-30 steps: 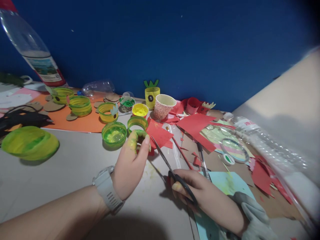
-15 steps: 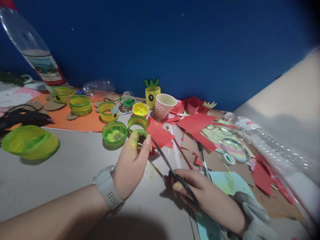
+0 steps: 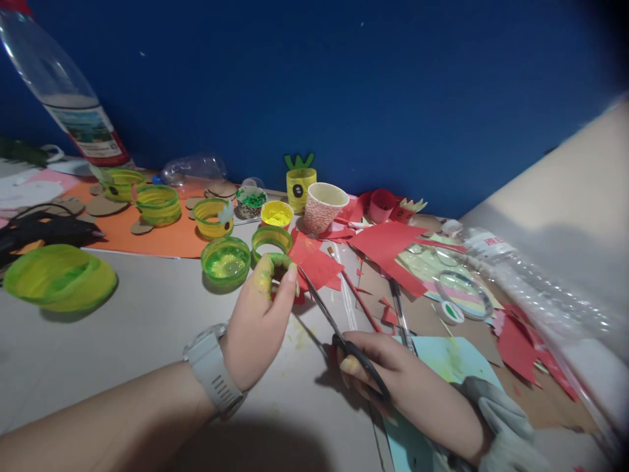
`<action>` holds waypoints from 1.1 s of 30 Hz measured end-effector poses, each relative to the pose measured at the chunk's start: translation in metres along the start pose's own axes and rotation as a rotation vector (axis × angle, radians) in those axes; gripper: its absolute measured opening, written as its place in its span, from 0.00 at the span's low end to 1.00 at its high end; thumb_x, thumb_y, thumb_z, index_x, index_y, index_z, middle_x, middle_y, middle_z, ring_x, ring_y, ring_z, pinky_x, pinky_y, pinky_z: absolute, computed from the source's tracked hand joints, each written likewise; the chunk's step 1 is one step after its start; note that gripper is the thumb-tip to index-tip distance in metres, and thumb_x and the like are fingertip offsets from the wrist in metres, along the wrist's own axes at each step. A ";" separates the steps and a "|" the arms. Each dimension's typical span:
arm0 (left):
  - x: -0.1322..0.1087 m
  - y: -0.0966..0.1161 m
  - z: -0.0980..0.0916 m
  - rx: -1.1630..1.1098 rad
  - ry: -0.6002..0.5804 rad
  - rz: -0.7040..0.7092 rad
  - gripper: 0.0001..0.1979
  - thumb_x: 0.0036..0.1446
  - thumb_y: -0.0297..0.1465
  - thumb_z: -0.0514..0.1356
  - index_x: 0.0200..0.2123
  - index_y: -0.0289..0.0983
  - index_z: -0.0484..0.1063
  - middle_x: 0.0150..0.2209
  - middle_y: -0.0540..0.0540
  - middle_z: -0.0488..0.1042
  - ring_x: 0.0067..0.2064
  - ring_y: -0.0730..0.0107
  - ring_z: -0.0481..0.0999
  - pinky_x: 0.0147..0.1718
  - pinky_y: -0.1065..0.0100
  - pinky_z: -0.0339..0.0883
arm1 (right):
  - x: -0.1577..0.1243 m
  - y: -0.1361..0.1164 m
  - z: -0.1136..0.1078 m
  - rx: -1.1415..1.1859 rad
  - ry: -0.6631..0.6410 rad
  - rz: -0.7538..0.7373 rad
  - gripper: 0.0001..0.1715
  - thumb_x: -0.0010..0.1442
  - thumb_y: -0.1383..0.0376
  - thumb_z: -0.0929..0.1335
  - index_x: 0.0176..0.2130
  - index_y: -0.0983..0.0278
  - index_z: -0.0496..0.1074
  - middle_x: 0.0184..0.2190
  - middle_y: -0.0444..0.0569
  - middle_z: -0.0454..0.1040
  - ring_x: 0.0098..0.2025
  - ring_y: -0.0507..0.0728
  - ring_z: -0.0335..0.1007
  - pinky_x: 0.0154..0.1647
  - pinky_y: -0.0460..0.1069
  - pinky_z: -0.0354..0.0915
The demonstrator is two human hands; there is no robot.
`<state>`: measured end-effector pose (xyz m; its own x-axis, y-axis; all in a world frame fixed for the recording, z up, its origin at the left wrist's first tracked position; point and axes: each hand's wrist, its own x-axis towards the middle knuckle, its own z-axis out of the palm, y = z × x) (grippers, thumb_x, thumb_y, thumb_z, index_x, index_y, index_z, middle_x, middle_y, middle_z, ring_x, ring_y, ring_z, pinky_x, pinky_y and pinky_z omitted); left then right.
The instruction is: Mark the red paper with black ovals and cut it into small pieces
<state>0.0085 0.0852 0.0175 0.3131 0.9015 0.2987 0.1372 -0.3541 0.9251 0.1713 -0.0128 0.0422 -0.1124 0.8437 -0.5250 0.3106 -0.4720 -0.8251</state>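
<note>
My left hand (image 3: 263,314), its fingers smeared green and yellow, is pinched closed; whatever sits between thumb and fingertips is too hidden to name. Black-handled scissors (image 3: 361,364) are gripped in my right hand (image 3: 393,373), with the blades pointing up and left to the left fingertips. Beneath and beyond the blade tips lies red paper (image 3: 314,262). Just past my left fingers stands a green-and-yellow painted ring (image 3: 270,239). A similarly painted cup base (image 3: 225,265) is to its left.
Paint cups with yellow (image 3: 276,215) and green (image 3: 251,200) stand behind, near a patterned paper cup (image 3: 324,206). A large bottle (image 3: 81,111) rises at left above a glue gun (image 3: 44,236). Rightward lie a paintbrush (image 3: 361,301), clear tape (image 3: 462,295) and a plastic bottle (image 3: 535,275).
Hardly anything differs. The scissor blades look slightly closer together, and both hands stay in nearly the same place.
</note>
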 end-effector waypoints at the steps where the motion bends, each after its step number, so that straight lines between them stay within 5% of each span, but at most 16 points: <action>1: 0.000 0.000 0.000 0.002 0.003 0.000 0.06 0.68 0.25 0.51 0.38 0.35 0.66 0.35 0.52 0.70 0.37 0.77 0.68 0.37 0.75 0.60 | 0.000 0.000 0.000 0.004 0.002 0.001 0.33 0.55 0.38 0.65 0.23 0.64 0.59 0.16 0.37 0.57 0.16 0.45 0.49 0.16 0.42 0.49; 33: 0.000 0.002 0.000 -0.004 -0.005 -0.020 0.08 0.69 0.26 0.51 0.34 0.36 0.63 0.32 0.51 0.66 0.34 0.72 0.65 0.37 0.69 0.58 | -0.001 0.002 0.002 0.054 -0.005 0.012 0.31 0.58 0.41 0.65 0.25 0.64 0.59 0.17 0.36 0.58 0.16 0.44 0.49 0.15 0.41 0.48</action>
<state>0.0086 0.0847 0.0193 0.3147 0.9073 0.2787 0.1402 -0.3348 0.9318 0.1706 -0.0151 0.0405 -0.1138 0.8367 -0.5358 0.2601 -0.4954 -0.8288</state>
